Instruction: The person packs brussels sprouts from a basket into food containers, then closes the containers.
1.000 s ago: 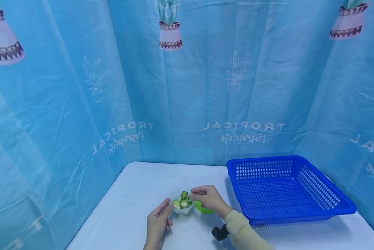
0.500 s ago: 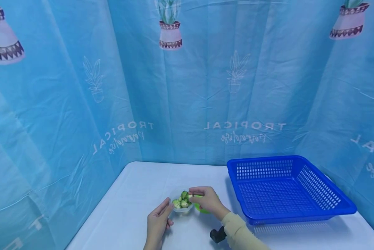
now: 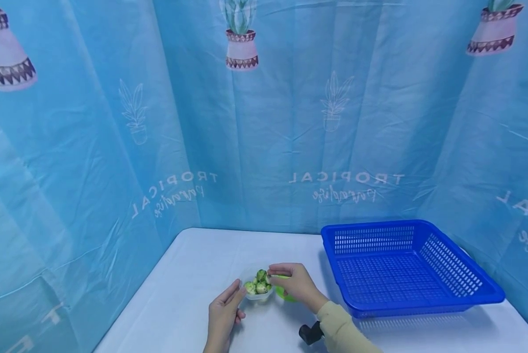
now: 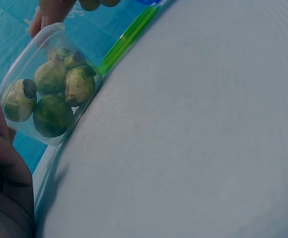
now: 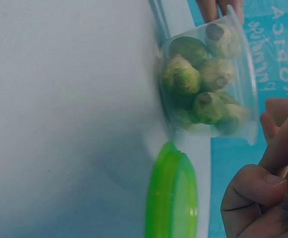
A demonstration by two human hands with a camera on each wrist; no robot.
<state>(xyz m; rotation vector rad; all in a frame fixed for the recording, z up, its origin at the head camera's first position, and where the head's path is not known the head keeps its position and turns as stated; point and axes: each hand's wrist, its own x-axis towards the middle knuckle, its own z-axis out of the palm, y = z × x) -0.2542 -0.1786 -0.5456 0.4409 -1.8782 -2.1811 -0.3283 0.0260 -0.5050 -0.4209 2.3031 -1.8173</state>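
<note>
Several Brussels sprouts (image 3: 261,286) lie heaped in a small clear plastic container (image 4: 16,68) on the white table. My left hand (image 3: 221,314) grips its left rim between thumb and fingers. On the opposite side, my right hand (image 3: 296,284) has bent fingers at the right rim, with the thumb near a pale sprout. In the right wrist view no sprout shows between the right fingers (image 5: 255,184); whether they pinch the rim is unclear. A flat, round bright green piece (image 5: 171,198) lies beside the container, partly under my right hand in the head view.
A large blue mesh basket (image 3: 400,309) stands on the right of the white table (image 3: 211,245). A black device (image 3: 310,334) sits at my right forearm. Blue printed curtains (image 3: 264,147) hang behind the table and along its sides.
My right hand shifts slightly left over the container's right side, then back a little. The left hand and the container stay almost in place.
</note>
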